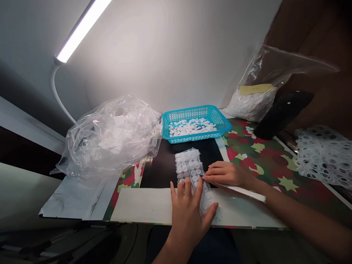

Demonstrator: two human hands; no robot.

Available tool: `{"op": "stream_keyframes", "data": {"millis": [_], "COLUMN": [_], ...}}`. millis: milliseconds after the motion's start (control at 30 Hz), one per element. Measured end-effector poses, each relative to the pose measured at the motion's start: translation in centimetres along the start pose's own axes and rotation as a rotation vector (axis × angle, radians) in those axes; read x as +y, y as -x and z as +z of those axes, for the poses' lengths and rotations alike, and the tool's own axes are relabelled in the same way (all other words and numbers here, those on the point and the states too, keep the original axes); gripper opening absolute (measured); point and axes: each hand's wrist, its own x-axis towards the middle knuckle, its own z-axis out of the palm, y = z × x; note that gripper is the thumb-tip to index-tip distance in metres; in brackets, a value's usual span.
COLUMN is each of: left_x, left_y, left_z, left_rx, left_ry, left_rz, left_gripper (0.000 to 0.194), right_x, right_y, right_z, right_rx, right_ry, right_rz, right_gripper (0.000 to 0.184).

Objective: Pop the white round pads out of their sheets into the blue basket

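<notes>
My left hand (187, 209) rests with its fingers spread over a translucent plastic strip (180, 157) of round pockets. Small white discs appear to sit in the pockets. The strip lies lengthwise on the work surface, its near end partly covered by that hand. At the strip's right edge, my right hand (227, 174) is closed around a slim white tool (247, 192). Its shaft sticks out behind the palm towards the forearm, and its dark tip points at the strip, close to my left fingertips. Whether the tip touches a disc is too small to tell.
Behind the strip stands a blue perforated basket (198, 138) holding many white discs. A large clear plastic bag (110, 135) bulges at left. On the right are a bag of white pieces (249, 104), a black cylindrical object (283, 113) and a heap of translucent rings (324, 157). A lamp (82, 31) hangs upper left.
</notes>
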Motion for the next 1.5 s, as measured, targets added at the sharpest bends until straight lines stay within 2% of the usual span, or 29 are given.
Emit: {"op": "stream_keyframes", "data": {"millis": [100, 300, 533, 700, 900, 1033, 1233, 1367, 1500], "left_x": [0.0, -0.1, -0.1, 0.0, 0.0, -0.1, -0.3, -0.4, -0.5], "left_y": [0.0, 0.1, 0.0, 0.0, -0.1, 0.0, 1.9, 2.7, 1.5], "left_z": [0.0, 0.1, 0.0, -0.1, -0.1, 0.0, 0.1, 0.0, 0.2], "left_rx": [0.006, 0.010, 0.010, 0.015, -0.007, -0.013, -0.036, -0.073, -0.052], "left_ry": [0.008, 0.017, 0.018, 0.023, 0.016, 0.027, -0.019, -0.007, 0.029], "left_rz": [0.000, 0.007, 0.010, 0.008, 0.001, -0.007, 0.025, 0.044, 0.061], "left_gripper": [0.054, 0.055, 0.052, 0.050, 0.049, 0.050, 0.054, 0.063, 0.067], "right_x": [-0.1, -0.1, -0.2, -0.9, -0.6, -0.6, -1.2, -1.6, -1.9], "right_y": [-0.1, 0.2, 0.0, -0.5, -0.9, -1.0, -0.9, -1.1, -2.0], "right_z": [-0.1, 0.0, 0.1, 0.5, 1.2, 1.1, -0.6, -1.5, -1.2], "right_rx": [0.003, -0.013, -0.075, -0.091, 0.018, 0.056, 0.052, 0.072, 0.089], "right_ry": [0.029, 0.057, 0.125, 0.289, 0.376, 0.220, -0.237, -0.351, -0.397], "right_rz": [-0.036, 0.006, -0.058, 0.032, 0.150, 0.219, 0.475, 0.626, 0.677], "right_gripper": [0.017, 0.017, 0.016, 0.016, 0.020, 0.016, 0.011, 0.010, 0.013]}}
